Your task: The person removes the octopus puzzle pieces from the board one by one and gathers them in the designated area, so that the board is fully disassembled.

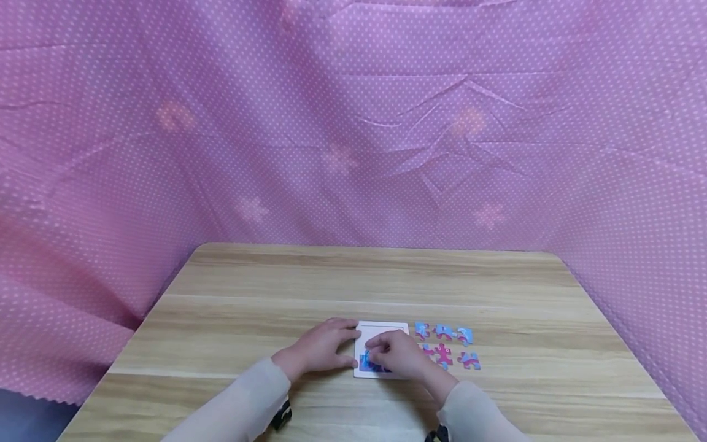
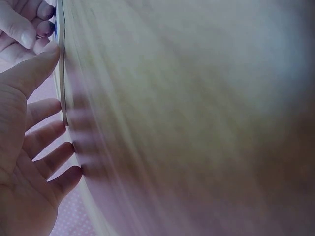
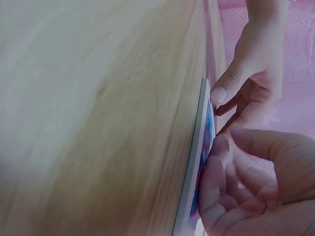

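In the head view a small white-framed jigsaw board (image 1: 383, 323) lies on the table, blue and purple pieces (image 1: 366, 363) filling its lower part. My left hand (image 1: 322, 348) rests at the board's left side, fingers spread and fairly straight. Its thumb (image 2: 42, 66) touches the edge in the left wrist view. Over the lower part of the board is my right hand (image 1: 402, 354), its bent fingertips down at the pieces. Its thumb (image 3: 256, 141) stands a little apart from the fingers in the right wrist view, with no piece visible between them.
Right of the board, several loose jigsaw pieces (image 1: 444, 332) in pink and blue lie in two rough rows, the lower one partly behind my right hand. The wooden table (image 1: 265, 282) reaches back to a pink dotted curtain (image 1: 331, 202), which also hangs at both sides.
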